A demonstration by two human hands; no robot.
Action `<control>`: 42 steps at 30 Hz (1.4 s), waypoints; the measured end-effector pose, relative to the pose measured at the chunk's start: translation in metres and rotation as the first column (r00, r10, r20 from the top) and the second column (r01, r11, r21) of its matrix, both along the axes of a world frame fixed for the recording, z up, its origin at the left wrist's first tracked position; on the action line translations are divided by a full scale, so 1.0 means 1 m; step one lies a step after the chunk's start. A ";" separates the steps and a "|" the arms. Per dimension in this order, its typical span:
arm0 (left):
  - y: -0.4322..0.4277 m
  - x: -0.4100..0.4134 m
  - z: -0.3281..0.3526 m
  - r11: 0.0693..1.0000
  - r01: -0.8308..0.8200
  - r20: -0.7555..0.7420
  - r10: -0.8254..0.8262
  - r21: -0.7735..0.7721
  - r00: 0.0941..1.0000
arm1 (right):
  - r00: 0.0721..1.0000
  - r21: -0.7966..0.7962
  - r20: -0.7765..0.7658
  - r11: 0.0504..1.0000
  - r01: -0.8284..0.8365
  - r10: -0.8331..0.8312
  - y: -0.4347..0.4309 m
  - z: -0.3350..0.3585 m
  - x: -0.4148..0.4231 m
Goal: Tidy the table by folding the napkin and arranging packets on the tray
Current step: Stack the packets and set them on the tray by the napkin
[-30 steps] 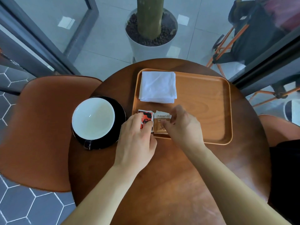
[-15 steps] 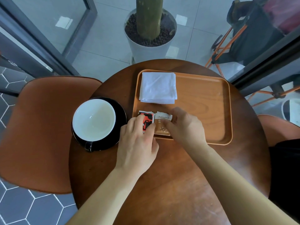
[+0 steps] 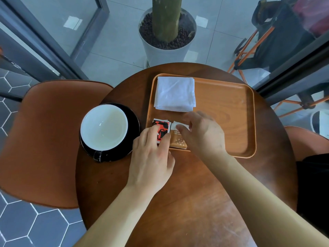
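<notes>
Round wooden tabletop (image 3: 187, 202): packets nearly squared on orange wooden tray (image 3: 231, 122).
Right hand (image 3: 203, 132) slid up, pinching the top of the brown paper packet (image 3: 178, 141); left hand (image 3: 153, 157) pressed flat fingers on the red-and-black packet (image 3: 161, 126) beside it.

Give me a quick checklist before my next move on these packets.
1. Napkin folded and lying on the tray: ok.
2. Red packet on the tray: ok, the left hand rests straight fingers on it.
3. Brown packet on the tray beside the red one: ok, the right hand pinches its top.
4. Packet edges lined up: cannot tell, the hands cover them.
5. Cup apart from the left hand: ok.
</notes>
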State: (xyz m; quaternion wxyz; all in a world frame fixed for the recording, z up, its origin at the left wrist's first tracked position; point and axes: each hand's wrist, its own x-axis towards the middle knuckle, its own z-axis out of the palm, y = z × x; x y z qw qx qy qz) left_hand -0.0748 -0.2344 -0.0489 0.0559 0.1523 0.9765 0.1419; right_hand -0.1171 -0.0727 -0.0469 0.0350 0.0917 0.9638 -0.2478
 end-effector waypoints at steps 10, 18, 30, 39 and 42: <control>0.000 0.005 -0.001 0.999 -0.033 0.038 0.033 -0.014 0.999 | 0.925 0.112 0.135 0.922 -0.369 0.354 -0.022 0.005 -0.027; 0.002 0.009 -0.002 0.998 -0.048 0.051 0.050 -0.032 0.997 | 0.921 0.103 0.089 0.916 -0.388 0.380 -0.026 0.000 -0.031; -0.001 0.007 -0.003 0.997 -0.068 0.049 0.066 0.034 0.997 | 0.979 -0.033 -0.181 0.994 -0.101 0.094 -0.006 0.002 0.002; -0.005 0.007 -0.006 1.000 0.006 0.019 -0.006 0.003 1.000 | 0.996 -0.024 0.009 0.996 0.084 -0.084 0.008 -0.009 0.031; -0.007 0.008 -0.006 1.000 0.015 0.010 -0.015 0.001 1.000 | 0.998 -0.027 0.031 0.998 0.050 -0.049 0.002 -0.009 0.023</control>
